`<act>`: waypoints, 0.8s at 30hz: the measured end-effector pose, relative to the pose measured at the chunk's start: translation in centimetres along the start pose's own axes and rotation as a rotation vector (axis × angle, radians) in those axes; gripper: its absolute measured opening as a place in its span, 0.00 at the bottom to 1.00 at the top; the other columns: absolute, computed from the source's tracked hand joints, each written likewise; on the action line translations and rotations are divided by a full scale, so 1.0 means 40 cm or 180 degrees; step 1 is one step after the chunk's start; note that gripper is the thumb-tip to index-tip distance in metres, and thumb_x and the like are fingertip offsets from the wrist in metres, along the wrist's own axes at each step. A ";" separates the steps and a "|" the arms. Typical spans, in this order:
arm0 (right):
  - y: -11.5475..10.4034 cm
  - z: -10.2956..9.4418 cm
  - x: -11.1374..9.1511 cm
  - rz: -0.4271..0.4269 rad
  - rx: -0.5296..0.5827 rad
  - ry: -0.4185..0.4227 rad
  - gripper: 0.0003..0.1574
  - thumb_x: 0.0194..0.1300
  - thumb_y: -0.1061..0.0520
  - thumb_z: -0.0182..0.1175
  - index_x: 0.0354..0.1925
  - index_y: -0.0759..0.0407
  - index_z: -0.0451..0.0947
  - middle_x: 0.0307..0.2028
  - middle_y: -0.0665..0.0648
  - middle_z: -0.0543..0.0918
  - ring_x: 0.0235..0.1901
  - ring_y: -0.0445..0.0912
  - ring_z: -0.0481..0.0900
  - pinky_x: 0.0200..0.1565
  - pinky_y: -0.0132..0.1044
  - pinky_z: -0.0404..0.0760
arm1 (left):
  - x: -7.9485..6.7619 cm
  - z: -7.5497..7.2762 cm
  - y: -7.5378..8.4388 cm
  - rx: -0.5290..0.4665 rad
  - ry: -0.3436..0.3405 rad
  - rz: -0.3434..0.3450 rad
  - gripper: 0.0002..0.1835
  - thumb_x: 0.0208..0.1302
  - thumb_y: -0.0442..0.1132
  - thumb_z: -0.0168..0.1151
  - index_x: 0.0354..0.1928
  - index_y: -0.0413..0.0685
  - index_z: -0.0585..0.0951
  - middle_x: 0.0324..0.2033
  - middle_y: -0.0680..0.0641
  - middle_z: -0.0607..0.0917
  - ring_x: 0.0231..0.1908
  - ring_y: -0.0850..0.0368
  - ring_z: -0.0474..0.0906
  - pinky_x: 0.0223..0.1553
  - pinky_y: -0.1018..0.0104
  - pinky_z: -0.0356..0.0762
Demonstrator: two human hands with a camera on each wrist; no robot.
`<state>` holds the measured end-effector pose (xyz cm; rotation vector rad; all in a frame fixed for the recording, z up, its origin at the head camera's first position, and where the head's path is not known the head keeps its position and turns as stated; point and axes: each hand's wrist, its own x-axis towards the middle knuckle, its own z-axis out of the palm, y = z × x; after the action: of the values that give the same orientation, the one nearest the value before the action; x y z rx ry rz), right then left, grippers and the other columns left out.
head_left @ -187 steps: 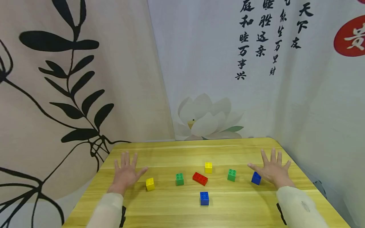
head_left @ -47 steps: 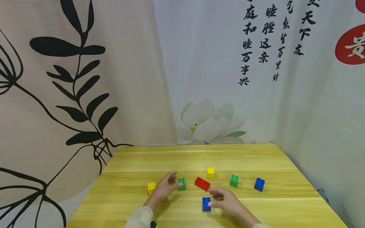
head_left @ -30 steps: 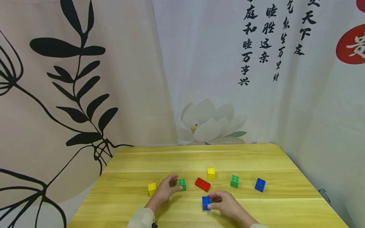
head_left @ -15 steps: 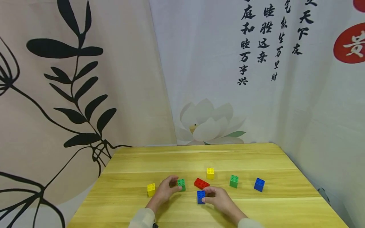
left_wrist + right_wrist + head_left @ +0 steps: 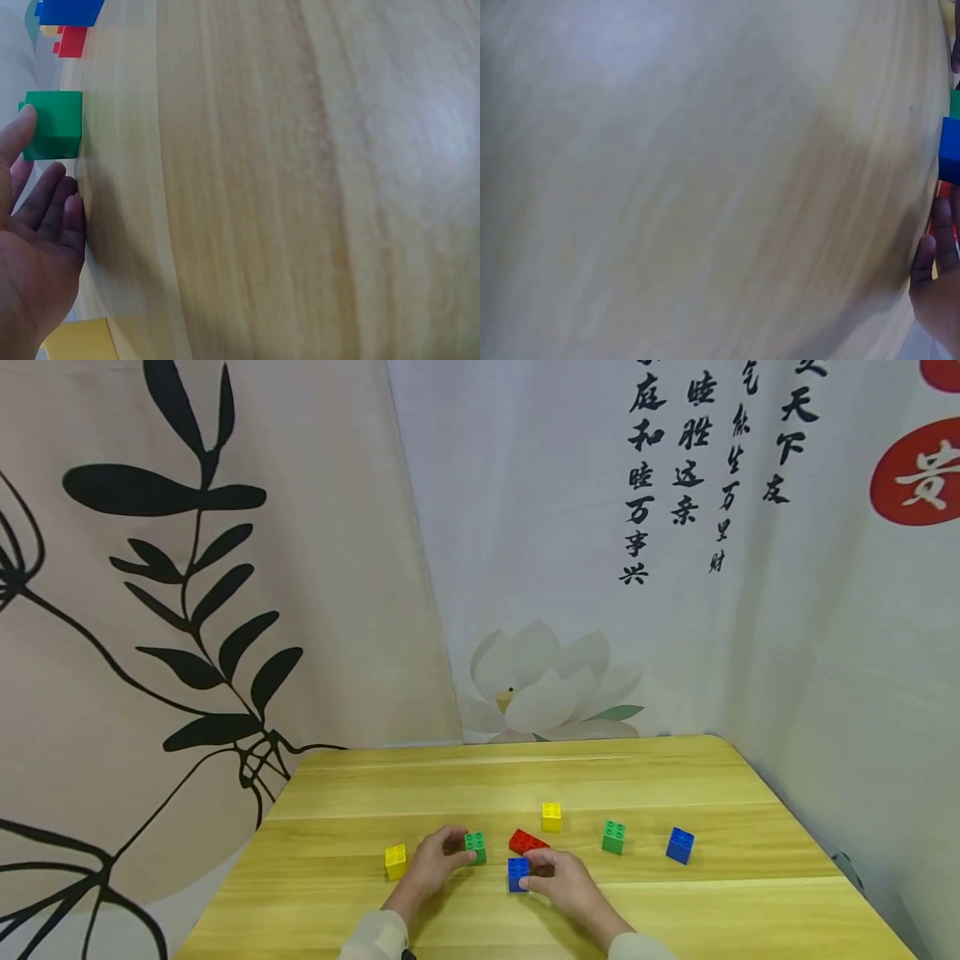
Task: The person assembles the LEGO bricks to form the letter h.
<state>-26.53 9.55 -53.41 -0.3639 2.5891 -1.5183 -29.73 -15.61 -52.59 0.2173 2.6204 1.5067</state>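
Note:
In the head view my left hand (image 5: pixel 433 865) is at a small green toy building brick (image 5: pixel 476 847), thumb on its near side and index finger at its far left edge, pinching it. The left wrist view shows the thumb against the green brick (image 5: pixel 54 124), the other fingers loosely bent below it. My right hand (image 5: pixel 564 882) pinches a blue brick (image 5: pixel 517 875) by its right side between thumb and index finger. Right behind the blue brick lies a longer red brick (image 5: pixel 527 841), partly covered by the right fingers. In the right wrist view the blue brick (image 5: pixel 950 148) sits at the edge.
On the wooden table (image 5: pixel 360 785), a yellow brick (image 5: pixel 396 862) lies left of the left hand, another yellow brick (image 5: pixel 551 816) farther back. To the right are a second green brick (image 5: pixel 613 837) and a second blue brick (image 5: pixel 680 845). A printed curtain (image 5: pixel 360 568) hangs behind.
From open above the table, both hands have come in to the bricks. The right hand has slid the front blue brick left and away, nearer the green one. The left hand stays at the green brick.

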 end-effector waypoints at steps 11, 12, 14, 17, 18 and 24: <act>0.002 0.004 -0.005 0.0042 -0.0037 0.0027 0.29 0.60 0.47 0.69 0.57 0.57 0.80 0.50 0.56 0.87 0.48 0.49 0.82 0.52 0.51 0.81 | 0.003 -0.007 0.002 -0.0083 -0.0002 -0.0024 0.25 0.62 0.46 0.68 0.58 0.43 0.77 0.49 0.45 0.83 0.50 0.53 0.78 0.52 0.56 0.80; 0.001 0.004 -0.005 0.0027 -0.0036 0.0031 0.29 0.60 0.47 0.69 0.57 0.57 0.80 0.50 0.56 0.87 0.48 0.49 0.83 0.52 0.51 0.80 | 0.003 -0.009 0.002 -0.0110 0.0001 -0.0043 0.25 0.62 0.47 0.68 0.58 0.44 0.77 0.49 0.46 0.83 0.50 0.53 0.78 0.52 0.56 0.80; 0.003 0.006 -0.004 0.0040 -0.0020 0.0037 0.29 0.59 0.46 0.69 0.56 0.56 0.81 0.50 0.56 0.87 0.48 0.50 0.82 0.53 0.52 0.80 | 0.004 -0.012 0.007 -0.0168 0.0015 -0.0071 0.24 0.62 0.47 0.68 0.57 0.45 0.78 0.49 0.46 0.83 0.50 0.53 0.78 0.52 0.57 0.80; 0.006 0.010 -0.002 0.0037 0.0002 0.0044 0.29 0.59 0.45 0.69 0.56 0.55 0.81 0.50 0.55 0.87 0.49 0.50 0.82 0.54 0.53 0.79 | 0.007 -0.016 0.017 -0.0248 0.0053 -0.0068 0.22 0.62 0.48 0.68 0.55 0.46 0.79 0.49 0.46 0.83 0.50 0.53 0.77 0.51 0.57 0.80; 0.007 0.010 -0.002 0.0039 0.0007 0.0043 0.29 0.59 0.45 0.69 0.56 0.55 0.81 0.50 0.55 0.87 0.50 0.50 0.82 0.54 0.53 0.79 | 0.008 -0.017 0.022 -0.0271 0.0066 -0.0056 0.22 0.61 0.48 0.69 0.54 0.46 0.79 0.49 0.47 0.83 0.51 0.53 0.77 0.51 0.58 0.80; 0.004 0.013 -0.002 0.0057 0.0012 0.0044 0.31 0.59 0.45 0.69 0.57 0.57 0.80 0.51 0.56 0.87 0.52 0.54 0.82 0.55 0.57 0.77 | 0.008 -0.021 0.057 -0.0295 0.0055 0.0070 0.24 0.58 0.50 0.71 0.54 0.47 0.81 0.48 0.47 0.85 0.51 0.52 0.78 0.50 0.57 0.80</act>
<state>-26.35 9.21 -53.80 -0.3301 2.5923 -1.5251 -30.01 -15.15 -50.22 0.2262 2.5614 1.6398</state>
